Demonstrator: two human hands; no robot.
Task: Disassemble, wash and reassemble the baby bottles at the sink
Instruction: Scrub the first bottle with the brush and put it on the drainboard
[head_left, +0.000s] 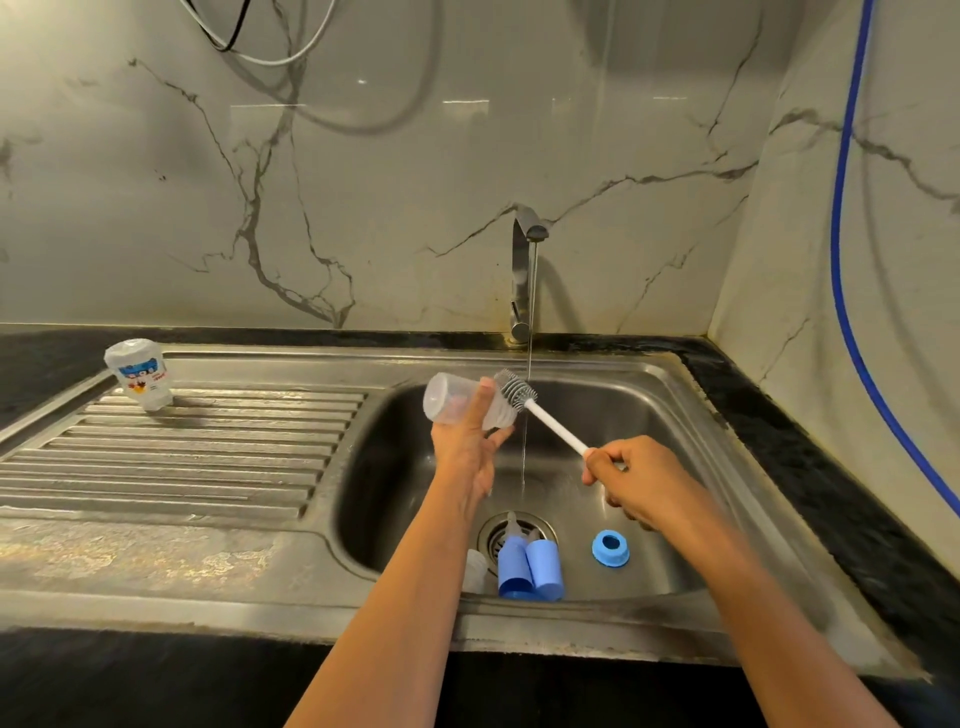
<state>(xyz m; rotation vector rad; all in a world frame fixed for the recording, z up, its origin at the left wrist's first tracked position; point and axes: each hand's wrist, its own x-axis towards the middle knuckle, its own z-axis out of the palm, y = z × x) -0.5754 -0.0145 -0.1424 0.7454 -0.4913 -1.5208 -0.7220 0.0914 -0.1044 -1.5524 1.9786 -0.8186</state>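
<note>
Our left hand (467, 447) grips the clear bottle (452, 402) around its middle, thumb across the near side and fingers curled behind. It lies sideways over the sink (675, 405), base to the left and open mouth to the right. Our right hand (636, 475) is closed round the end of the brush (514, 391). The white handle slants up and left, and the grey bristle head sits right at the bottle's mouth. We cannot tell whether the tip is already inside the neck or only at the rim.

We judge the bottle is tipped this way so the brush can run straight in along its length. Both are held over the basin so drips fall inside. Water (525, 447) runs in a thin stream from the tap (525, 249), falling just to the right of the bristles and crossing the handle, close enough for a quick rinse.

Relative to the grip, the other parts lie well below our hands on the sink floor. Two blue caps (531, 569) lie side by side at the drain, with a blue ring (611, 548) apart to their right. A second bottle (139, 375) stands on the draining board (208, 447), far to the left.
</note>
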